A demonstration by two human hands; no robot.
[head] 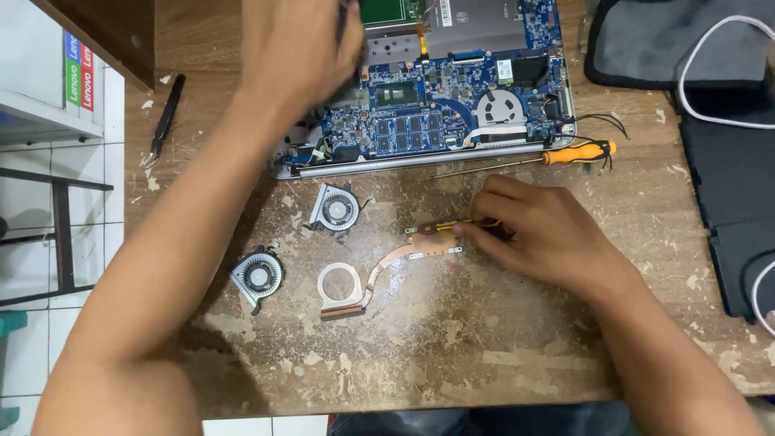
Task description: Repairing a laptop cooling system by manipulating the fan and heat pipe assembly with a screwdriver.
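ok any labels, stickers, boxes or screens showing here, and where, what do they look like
Box stack: far left edge on a white shelf, narrow end panels in blue, green and red with white lettering.
Small white sticker: on the blue circuit board of the open laptop, squarish.
No lit screens in view.

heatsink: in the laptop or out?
Out. The heatsink lies on the table in front of the opened laptop, right hand touching its plate end.

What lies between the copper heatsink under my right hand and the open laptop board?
The orange-handled screwdriver lies crosswise between the copper heatsink and the laptop board, along the laptop's near edge. The right hand already touches the heatsink's plate end; the left hand rests over the board.
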